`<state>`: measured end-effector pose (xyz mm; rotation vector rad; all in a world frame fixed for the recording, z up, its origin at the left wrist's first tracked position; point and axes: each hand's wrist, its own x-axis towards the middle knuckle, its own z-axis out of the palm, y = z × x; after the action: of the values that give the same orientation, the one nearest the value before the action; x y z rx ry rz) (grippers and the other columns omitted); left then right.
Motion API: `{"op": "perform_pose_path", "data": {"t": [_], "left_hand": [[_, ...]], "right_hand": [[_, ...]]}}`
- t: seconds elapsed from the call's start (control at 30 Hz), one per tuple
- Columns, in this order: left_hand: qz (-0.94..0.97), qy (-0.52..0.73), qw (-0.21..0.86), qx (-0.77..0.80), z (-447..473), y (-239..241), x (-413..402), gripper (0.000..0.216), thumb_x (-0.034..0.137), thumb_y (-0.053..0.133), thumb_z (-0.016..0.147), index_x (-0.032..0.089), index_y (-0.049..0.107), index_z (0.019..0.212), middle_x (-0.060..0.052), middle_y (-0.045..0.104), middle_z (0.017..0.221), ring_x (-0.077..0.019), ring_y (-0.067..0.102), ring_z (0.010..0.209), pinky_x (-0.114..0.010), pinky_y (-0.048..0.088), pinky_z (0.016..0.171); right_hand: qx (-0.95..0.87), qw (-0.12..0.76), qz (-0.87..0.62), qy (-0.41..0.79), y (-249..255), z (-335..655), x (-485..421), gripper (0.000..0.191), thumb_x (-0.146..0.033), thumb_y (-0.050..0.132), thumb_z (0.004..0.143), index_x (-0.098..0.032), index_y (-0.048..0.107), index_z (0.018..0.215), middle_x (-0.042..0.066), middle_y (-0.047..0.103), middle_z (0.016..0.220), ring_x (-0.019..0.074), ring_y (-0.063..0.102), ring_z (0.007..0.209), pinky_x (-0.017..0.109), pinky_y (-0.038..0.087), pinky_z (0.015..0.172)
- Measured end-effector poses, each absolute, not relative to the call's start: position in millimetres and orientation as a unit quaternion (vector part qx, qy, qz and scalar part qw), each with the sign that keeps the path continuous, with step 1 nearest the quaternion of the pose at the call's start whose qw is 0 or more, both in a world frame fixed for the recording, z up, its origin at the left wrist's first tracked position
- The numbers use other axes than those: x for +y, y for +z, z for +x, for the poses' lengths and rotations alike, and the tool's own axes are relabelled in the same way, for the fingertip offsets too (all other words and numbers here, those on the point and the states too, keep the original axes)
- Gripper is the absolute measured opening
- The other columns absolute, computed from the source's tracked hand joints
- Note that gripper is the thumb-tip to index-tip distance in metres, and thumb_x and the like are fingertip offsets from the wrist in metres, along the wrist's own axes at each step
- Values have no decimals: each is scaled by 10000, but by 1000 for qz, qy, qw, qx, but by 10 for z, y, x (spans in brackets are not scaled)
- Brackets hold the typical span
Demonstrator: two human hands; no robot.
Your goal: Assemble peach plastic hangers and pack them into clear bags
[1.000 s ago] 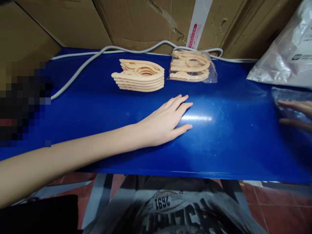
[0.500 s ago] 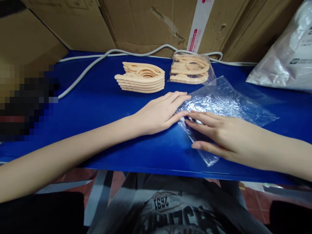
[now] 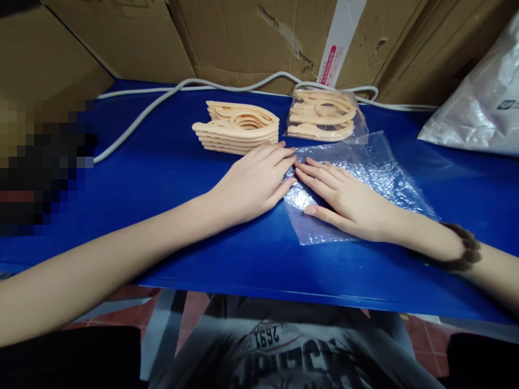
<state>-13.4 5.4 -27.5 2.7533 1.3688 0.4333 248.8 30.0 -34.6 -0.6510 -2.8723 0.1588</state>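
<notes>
A clear plastic bag [image 3: 385, 170] lies on the blue table [image 3: 162, 183], crinkled and shiny. My right hand [image 3: 348, 202] rests palm down on it, fingers outstretched and pointing left. At the bag's left edge are the fingertips of my left hand [image 3: 257, 178], which is also laid flat with extended fingers. Just beyond that hand stands a stack of cream plastic folding hangers [image 3: 235, 132], its lower right partly covered by my fingers. To its right, similar hangers [image 3: 320, 116] are in a clear bag.
A white cable [image 3: 141, 113] winds along the back of the table before cardboard boxes [image 3: 243, 43]. A large whitish plastic bag [image 3: 474, 113] stands at the back right. Something dark and pixelated [image 3: 36, 178] is at the left. The table's front edge [image 3: 263, 297] runs close to my body.
My right hand has slid up and left over the bag, flattening and shifting its near corner; a dark fuzzy band on the wrist now shows. My left hand has moved slightly left toward the stacked hangers.
</notes>
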Motion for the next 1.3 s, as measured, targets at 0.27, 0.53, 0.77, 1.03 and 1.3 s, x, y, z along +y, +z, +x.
{"op": "perform_pose_path", "data": {"t": [0.27,0.53,0.77,1.03,1.3], "left_hand": [[890,115,-7,441,-127,-260,45,532,290,408,1165,9,647,1548,-212,631,1640,-331,543,1603,-492,415,1370],[880,60,44,470,-109,-243,38,600,287,346,1188,31,435,1723,-179,398,1814,-259,402,1703,-419,348,1410],[884,57,68,460,-146,-269,80,668,402,364,1188,10,397,1729,-194,315,1843,-294,313,1739,-462,268,1442],[888,20,116,444,-160,-255,48,987,662,492,1137,-15,197,1792,-263,71,1869,-367,79,1774,-511,134,1463],[919,45,127,370,-126,-252,27,703,444,401,1204,104,247,1800,-143,159,1894,-274,118,1782,-472,158,1466]], "right_hand": [[-965,188,-108,-147,-154,2432,102,284,-292,586,1135,-125,780,1256,133,826,1213,242,769,1084,368,599,879],[-975,163,-59,-140,-116,2360,-113,483,-432,484,1182,-90,809,1283,152,829,1273,229,791,1048,362,642,848],[-985,159,0,-71,-104,2374,-364,415,-394,583,1149,-93,839,1277,167,802,1391,254,783,1268,342,671,949],[-985,170,22,-4,47,2343,-437,461,-433,483,1180,-146,833,1270,101,829,1349,196,797,1219,304,683,986],[-931,137,-320,-111,268,2884,334,358,-367,449,1155,-224,754,1276,113,819,1180,269,791,1002,385,562,715]]}}
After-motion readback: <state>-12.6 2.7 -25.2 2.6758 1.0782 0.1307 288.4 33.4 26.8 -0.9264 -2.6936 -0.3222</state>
